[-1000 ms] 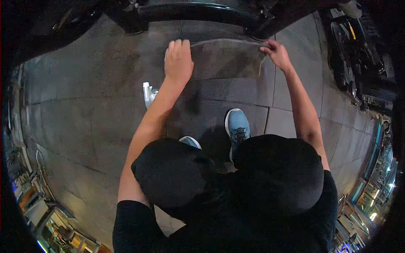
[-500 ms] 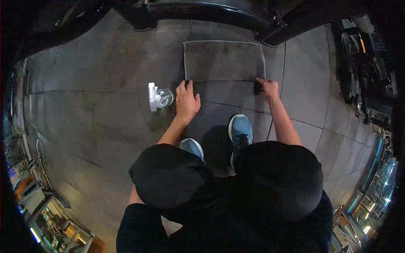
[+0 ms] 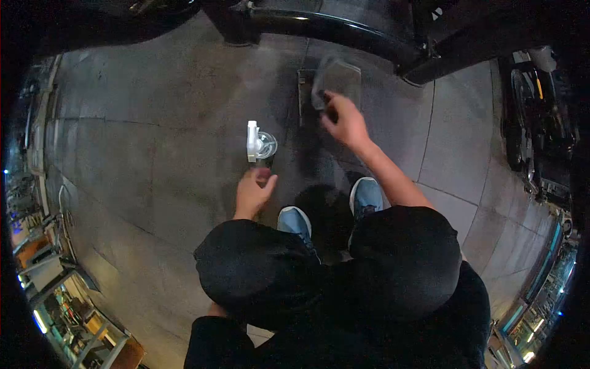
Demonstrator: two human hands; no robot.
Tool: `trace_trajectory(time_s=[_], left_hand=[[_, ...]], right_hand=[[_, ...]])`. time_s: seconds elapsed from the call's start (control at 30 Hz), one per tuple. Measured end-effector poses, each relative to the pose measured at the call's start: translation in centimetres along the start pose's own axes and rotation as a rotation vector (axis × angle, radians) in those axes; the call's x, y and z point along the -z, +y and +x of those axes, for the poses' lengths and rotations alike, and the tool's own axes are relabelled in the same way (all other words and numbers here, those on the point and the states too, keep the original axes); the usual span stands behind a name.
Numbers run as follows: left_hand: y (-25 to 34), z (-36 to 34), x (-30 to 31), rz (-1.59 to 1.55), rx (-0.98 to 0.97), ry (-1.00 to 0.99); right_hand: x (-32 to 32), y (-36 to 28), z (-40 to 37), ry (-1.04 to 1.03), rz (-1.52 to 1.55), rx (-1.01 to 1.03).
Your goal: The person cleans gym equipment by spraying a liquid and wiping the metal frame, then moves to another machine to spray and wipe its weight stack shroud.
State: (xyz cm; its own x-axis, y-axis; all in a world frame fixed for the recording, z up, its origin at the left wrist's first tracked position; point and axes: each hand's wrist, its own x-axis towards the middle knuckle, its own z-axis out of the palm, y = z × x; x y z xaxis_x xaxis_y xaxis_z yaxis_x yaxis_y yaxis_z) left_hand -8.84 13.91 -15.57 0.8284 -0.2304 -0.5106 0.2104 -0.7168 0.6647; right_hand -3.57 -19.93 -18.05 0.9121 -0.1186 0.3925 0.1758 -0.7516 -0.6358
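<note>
A thin grey cloth (image 3: 342, 83) with a pale edging lies on the dark floor, its right part lifted and folded over toward the left. My right hand (image 3: 349, 123) is closed on the cloth's edge, which is blurred by motion. My left hand (image 3: 252, 194) hovers just below a clear spray bottle (image 3: 267, 145) with a white trigger head. Its thumb stands apart from its slightly blurred, curled fingers, and no object shows in them. The spray bottle stands upright on the floor, left of the cloth.
Black machine frame legs (image 3: 332, 27) cross beyond the cloth. Dark equipment (image 3: 534, 117) stands at the right. Racks with assorted items line the lower left (image 3: 80, 313) and lower right edges. My blue shoes (image 3: 367, 195) are on the tiled floor close to the hands.
My right hand has carried the cloth's right edge up and leftward, folding it over. My left hand has left the cloth and drawn back toward me, below the spray bottle.
</note>
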Motion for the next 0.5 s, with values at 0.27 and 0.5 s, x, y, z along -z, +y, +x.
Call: trace_trajectory(time_s=[0.27, 0.5], left_hand=[[1.3, 6.0, 2.0, -0.023, -0.706, 0.489], [6.0, 9.1, 1.5, -0.320, -0.491, 0.226]], right_hand=[[-2.2, 0.9, -0.8, -0.477, -0.385, 0.112], [-4.2, 7.3, -2.2, -0.432, -0.235, 0.165]])
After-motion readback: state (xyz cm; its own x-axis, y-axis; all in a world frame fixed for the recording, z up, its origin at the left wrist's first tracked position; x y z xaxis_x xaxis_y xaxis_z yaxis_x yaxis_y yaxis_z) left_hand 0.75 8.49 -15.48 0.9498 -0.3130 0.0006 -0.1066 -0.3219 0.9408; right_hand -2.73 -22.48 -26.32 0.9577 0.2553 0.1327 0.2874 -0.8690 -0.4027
